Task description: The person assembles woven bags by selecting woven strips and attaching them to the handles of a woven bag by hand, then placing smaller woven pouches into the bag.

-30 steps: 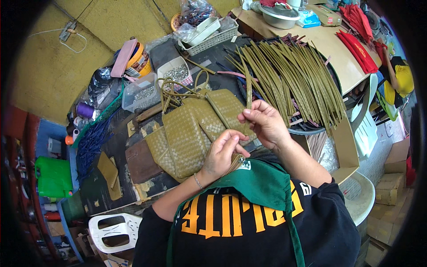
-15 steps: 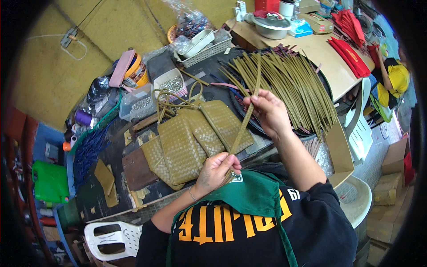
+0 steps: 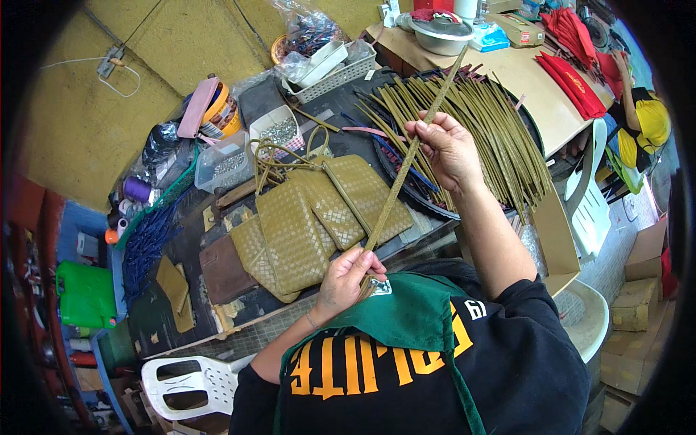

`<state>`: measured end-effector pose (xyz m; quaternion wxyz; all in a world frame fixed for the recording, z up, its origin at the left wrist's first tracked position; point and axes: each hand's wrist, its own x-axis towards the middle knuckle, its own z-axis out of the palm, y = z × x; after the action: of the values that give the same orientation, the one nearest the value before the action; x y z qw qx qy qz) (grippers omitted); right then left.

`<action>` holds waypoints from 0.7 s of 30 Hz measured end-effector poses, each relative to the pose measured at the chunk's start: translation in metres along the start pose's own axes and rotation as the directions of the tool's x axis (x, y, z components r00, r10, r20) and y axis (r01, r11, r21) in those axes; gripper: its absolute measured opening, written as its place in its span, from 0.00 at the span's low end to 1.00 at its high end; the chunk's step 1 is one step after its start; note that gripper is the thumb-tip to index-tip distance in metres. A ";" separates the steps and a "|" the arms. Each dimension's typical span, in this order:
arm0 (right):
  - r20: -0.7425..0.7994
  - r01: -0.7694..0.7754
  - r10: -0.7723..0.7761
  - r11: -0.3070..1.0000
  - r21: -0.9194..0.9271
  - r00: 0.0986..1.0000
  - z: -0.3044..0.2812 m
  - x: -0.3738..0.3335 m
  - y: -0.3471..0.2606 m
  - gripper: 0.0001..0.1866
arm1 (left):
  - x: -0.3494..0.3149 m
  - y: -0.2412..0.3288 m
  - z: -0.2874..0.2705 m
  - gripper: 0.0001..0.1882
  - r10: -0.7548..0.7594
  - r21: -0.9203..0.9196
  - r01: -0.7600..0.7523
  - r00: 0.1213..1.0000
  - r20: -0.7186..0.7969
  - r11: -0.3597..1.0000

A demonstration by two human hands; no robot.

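Since the earlier frame, right hand (image 3: 448, 151) and the upper end of the olive strip (image 3: 402, 177) have shifted up and rightward; left hand (image 3: 348, 279) about where it was. Progress, as judged: this one strip drawn out nearly straight, not yet laid down; many similar strips (image 3: 500, 145) lie loose on the round dark tray (image 3: 442, 213), whether finished or waiting cannot tell. Woven olive pieces (image 3: 297, 225) rest on the worktop (image 3: 156, 312), untouched. Strip slants in the air between both hands, just beside the woven pieces. Right forearm raised, grip pinching strip thumb-to-fingers below its top; left low by the apron (image 3: 406, 304), pinching near its lower end.
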<state>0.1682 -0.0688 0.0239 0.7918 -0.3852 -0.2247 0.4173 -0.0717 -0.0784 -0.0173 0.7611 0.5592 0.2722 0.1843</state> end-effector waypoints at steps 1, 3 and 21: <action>0.008 -0.010 0.010 1.000 0.002 1.000 0.000 0.000 -0.001 0.11 | 0.000 0.000 0.000 0.16 0.001 -0.001 -0.001 1.000 -0.003 1.000; 0.018 -0.021 0.021 1.000 0.006 1.000 0.000 -0.002 -0.002 0.11 | 0.000 -0.003 -0.001 0.15 0.023 0.000 -0.023 1.000 -0.020 1.000; 0.045 -0.113 0.110 0.754 0.647 0.993 -0.009 -0.025 -0.004 0.15 | 0.007 0.008 0.000 0.14 0.861 0.822 -0.517 0.504 0.066 0.240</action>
<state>0.1623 -0.0948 0.0214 0.8493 -0.0999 -0.0451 0.5164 -0.0661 -0.0725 -0.0111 0.2049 0.8285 0.1872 0.4864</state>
